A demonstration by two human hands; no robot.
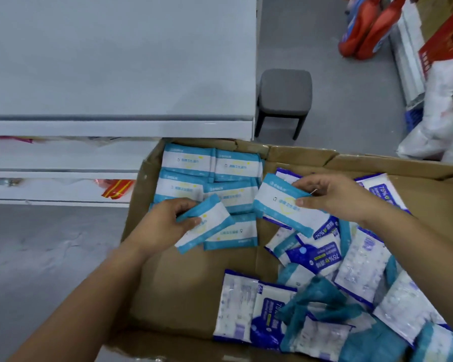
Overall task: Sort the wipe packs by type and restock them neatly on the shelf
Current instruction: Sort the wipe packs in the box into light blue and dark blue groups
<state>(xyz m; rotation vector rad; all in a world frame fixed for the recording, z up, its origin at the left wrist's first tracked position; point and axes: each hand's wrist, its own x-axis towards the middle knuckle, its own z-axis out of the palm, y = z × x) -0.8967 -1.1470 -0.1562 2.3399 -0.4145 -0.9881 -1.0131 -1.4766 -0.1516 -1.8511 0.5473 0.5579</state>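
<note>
The one head-worn camera looks forward and steeply down from close above the open cardboard box (183, 283), which fills the lower right of its wide view, with the white shelf (115, 61) at upper left and a grey stool (285, 92) beyond.

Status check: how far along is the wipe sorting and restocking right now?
Done: a group of light-blue packs lies gathered at the cardboard box's far-left corner. In hand: the left hand holds a light-blue pack, the right hand another. Left: the mixed pile of dark-blue and teal packs on the right, and all shelving; the white shelf top shows no packs.
</note>
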